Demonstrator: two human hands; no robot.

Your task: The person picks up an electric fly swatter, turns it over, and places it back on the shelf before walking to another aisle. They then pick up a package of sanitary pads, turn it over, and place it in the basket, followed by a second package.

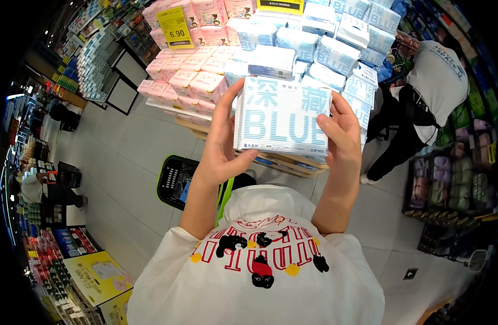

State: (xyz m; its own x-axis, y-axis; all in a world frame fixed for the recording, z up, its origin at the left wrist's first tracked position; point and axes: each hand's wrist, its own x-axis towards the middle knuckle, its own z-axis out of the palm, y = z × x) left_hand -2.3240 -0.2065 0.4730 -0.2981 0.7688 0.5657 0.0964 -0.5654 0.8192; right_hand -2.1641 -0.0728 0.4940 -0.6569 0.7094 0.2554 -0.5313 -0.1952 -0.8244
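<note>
Between both hands I hold a white and blue tissue pack (281, 116) with large "BLUE" lettering, its printed face toward me. My left hand (223, 138) grips the pack's left edge, thumb at the lower corner. At the right side, my right hand (342, 127) is closed on it, with the thumb pressed on the front face. Behind it stand stacked blue-white packs (338, 54), and one pack (271, 60) lies flat just beyond the held one. Pink packs (208, 85) are piled to the left.
A black shopping basket (175, 181) with a green rim is by my left forearm. A yellow price sign (175, 28) reads 6.90. On the right, a person in a white shirt (436, 76) bends near shelves. Another person (40, 189) carries a basket at far left.
</note>
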